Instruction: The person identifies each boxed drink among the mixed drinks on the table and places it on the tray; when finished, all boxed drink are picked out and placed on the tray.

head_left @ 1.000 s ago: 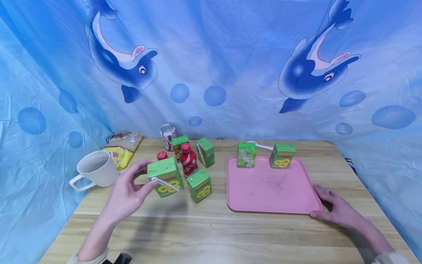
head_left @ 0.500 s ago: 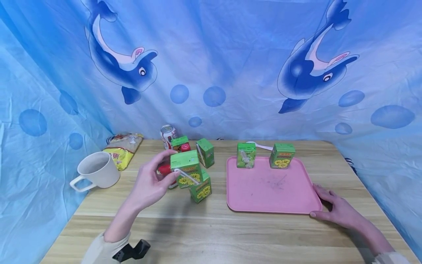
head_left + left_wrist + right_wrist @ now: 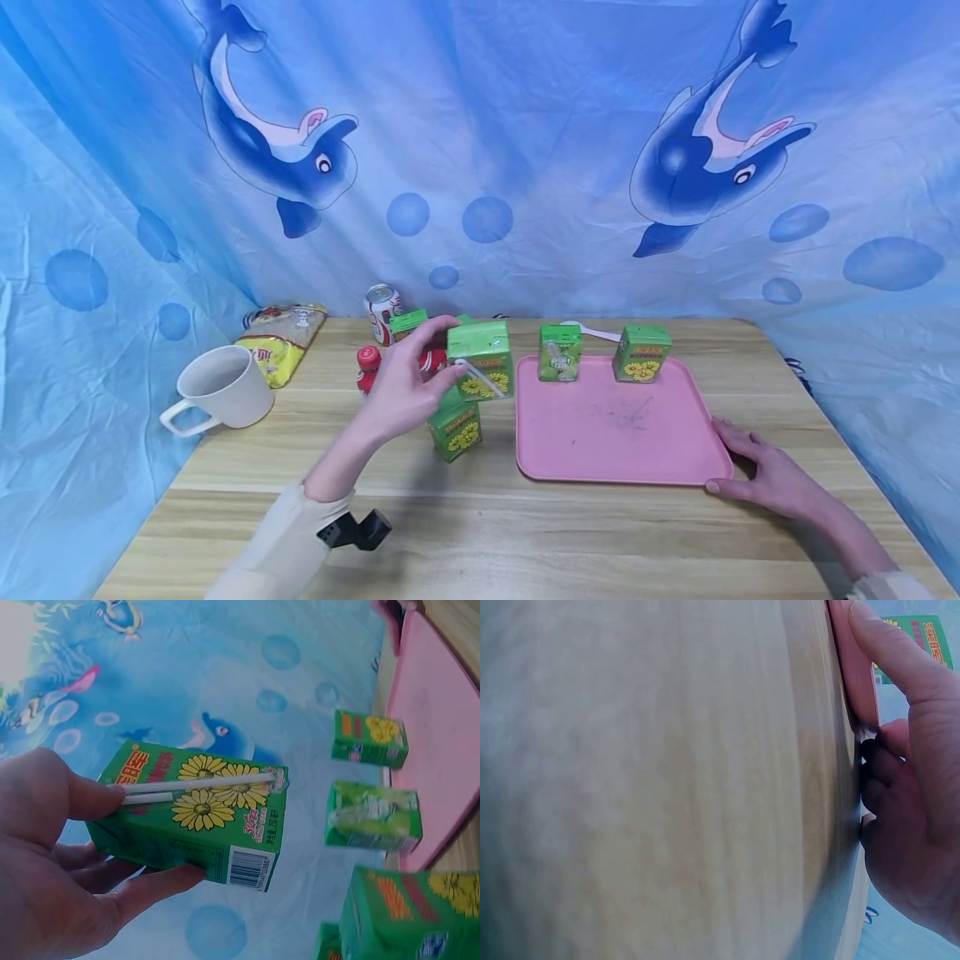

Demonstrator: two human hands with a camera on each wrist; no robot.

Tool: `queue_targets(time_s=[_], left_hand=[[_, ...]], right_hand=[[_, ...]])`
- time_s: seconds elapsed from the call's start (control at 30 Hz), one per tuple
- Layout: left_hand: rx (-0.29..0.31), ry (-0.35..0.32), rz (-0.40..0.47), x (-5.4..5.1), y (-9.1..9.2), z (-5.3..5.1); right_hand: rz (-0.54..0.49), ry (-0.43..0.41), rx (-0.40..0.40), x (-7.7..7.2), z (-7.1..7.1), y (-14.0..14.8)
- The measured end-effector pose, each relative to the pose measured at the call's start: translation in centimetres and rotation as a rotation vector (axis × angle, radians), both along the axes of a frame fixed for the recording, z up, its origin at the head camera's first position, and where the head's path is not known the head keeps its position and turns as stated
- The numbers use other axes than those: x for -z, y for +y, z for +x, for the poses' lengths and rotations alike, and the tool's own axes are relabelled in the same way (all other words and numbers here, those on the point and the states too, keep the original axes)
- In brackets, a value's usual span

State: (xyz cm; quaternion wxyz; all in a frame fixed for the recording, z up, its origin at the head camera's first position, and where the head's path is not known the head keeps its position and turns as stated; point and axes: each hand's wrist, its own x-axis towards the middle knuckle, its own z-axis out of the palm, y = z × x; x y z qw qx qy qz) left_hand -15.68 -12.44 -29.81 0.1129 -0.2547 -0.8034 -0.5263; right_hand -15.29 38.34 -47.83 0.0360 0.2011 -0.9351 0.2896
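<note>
Above the wooden tabletop (image 3: 577, 542), just left of the pink tray (image 3: 622, 454), I see the left hand (image 3: 401, 392) pinching a chrysanthemum-printed drink carton (image 3: 487, 346), white straw (image 3: 486, 379) outward. The right hand (image 3: 772, 479), thumb and fingers spread, grips the tray's near right corner. Two green cartons (image 3: 560, 358) stand at its far edge.

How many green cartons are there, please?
6 cartons: one in the left hand, one below it, two on the tray, two partly hidden behind; others may be hidden.
</note>
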Motion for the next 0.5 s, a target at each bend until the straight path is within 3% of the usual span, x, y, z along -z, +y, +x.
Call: queue_targets(time_s=[0.17, 0.5], left_hand=[[-0.008, 0.049, -0.090, 0.2, 2.1, -1.3], [0.019, 0.020, -0.146, 2.0, 5.4, -3.4]], right_hand=[[0.003, 0.004, -0.002, 0.0, 0.0, 0.0], [0.000, 0.019, -0.006, 0.2, 0.0, 0.1]])
